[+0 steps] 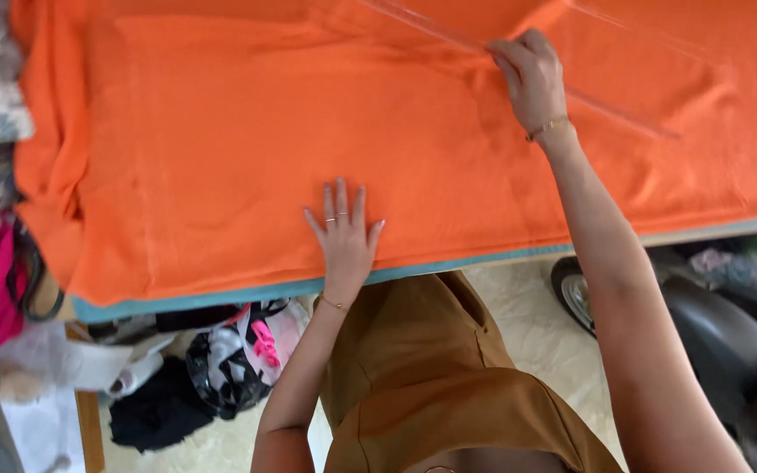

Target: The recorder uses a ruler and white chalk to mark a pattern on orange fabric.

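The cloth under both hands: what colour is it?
Plain orange cloth, seen best in the head view.

Table [221, 300] under orange cloth [247, 149]
Its teal edge runs just below the left hand [344, 236]; a clear ruler [611, 109] lies under the right hand [532, 74].

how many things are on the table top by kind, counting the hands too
Orange fleecy fabric sheet spread over the table: 1
Clear plastic rulers: 2, a long clear plastic ruler under the right hand and a second clear ruler beyond it
Bare hands: 2, left hand flat, right hand pressing
Total: 5
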